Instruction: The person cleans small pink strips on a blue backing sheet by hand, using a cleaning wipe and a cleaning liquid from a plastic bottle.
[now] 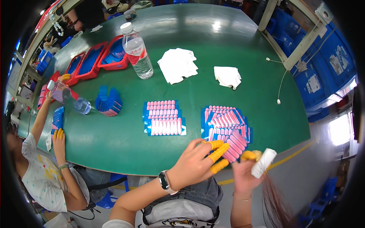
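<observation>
"What have your hands got?"
"My right hand (243,174) grips a white pad (264,163); my left hand (195,157), in yellow finger covers (218,152), touches a card of pink strips (236,145), but whether it pinches I cannot tell."
"Where's that card?"
"Between my hands, over the near side of a blue-and-pink pile (224,117) on the green desk (152,152)."
"And beyond?"
"A smaller stack (165,118) to the left, then white cloths (177,65), an upright bottle (137,51) beside them, and red baskets (114,66) further left"

- Right hand (243,173): partly hidden behind the white roll (264,162).
- Pink-striped card (237,145): left edge partly covered by the left hand's (199,156) fingers (218,152).
- Reddish-brown strands (271,195): blurred.
- Right forearm (241,214): cut off below.
</observation>
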Tool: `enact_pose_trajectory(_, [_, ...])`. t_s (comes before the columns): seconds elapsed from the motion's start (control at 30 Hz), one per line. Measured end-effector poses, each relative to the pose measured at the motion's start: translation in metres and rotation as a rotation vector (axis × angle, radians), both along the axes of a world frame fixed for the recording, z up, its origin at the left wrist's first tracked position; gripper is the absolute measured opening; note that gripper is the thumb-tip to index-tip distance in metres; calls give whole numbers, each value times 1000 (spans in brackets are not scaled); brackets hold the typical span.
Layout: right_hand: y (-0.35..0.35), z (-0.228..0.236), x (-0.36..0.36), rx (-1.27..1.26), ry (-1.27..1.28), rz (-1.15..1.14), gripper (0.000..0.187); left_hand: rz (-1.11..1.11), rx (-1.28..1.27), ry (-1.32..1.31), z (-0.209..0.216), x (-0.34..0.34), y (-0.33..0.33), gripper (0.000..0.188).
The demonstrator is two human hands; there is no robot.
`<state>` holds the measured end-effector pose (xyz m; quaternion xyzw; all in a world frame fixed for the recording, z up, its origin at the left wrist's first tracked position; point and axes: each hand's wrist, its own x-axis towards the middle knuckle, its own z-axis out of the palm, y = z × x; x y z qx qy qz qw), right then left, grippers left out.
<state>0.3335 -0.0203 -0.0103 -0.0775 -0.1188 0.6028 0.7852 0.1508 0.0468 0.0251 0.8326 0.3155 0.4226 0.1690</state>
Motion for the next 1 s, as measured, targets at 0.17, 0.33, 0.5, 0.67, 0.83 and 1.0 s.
enact_pose_trajectory(0.17, [2,-25,16,-147,-181,-117,42,-33,-101,70,-22,12,15,37])
enact_pose_trajectory(0.33, [4,-22,21,-16,-308,-66,41,-268,-552,0,-6,6,23,38])
enact_pose_trajectory(0.5, [6,-31,26,-298,-312,-247,47,-276,-477,224,-15,3,42,39])
enact_pose_trajectory(0.67, [5,-48,21,-210,-867,-279,40,-93,-59,452,-18,15,46,43])
enact_pose_trajectory(0.83, [10,-41,5,-303,-1323,-570,29,-11,-34,287,-25,-9,36,40])
enact_pose_trajectory(1.0, [11,-35,-3,-357,-1293,-558,27,205,-94,279,-30,-83,29,46])
